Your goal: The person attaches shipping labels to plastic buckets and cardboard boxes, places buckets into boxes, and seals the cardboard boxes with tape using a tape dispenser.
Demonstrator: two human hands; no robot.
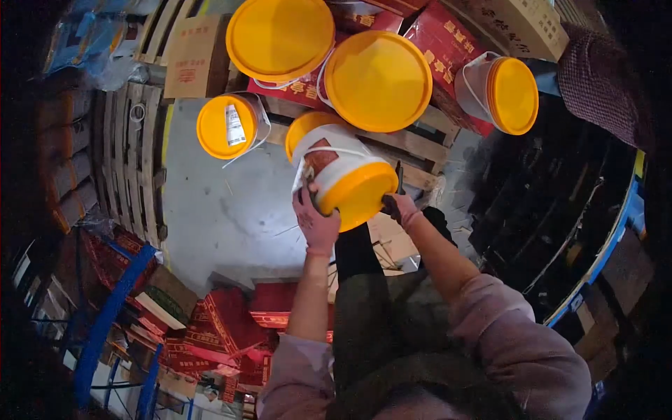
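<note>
A white bucket with a yellow lid (358, 197) is tilted toward me, its label and white handle showing on the side. My left hand (317, 220), in a pinkish glove, holds the bucket at its left side near the lid. On the right, my right hand (402, 208), gloved with dark fingers, grips the lid's edge. Just behind the held bucket, another yellow lid (306, 129) is partly hidden. Two large yellow-lidded buckets, a left one (280, 38) and a right one (379, 81), stand beyond it.
A small yellow-lidded bucket (222, 127) with a white sticker stands at left. Another bucket (514, 96) is at right, near a patterned cloth (602, 87). Wooden pallets (129, 157), a cardboard box (194, 59), red boxes (222, 322) and blue rack posts (112, 315) surround the floor.
</note>
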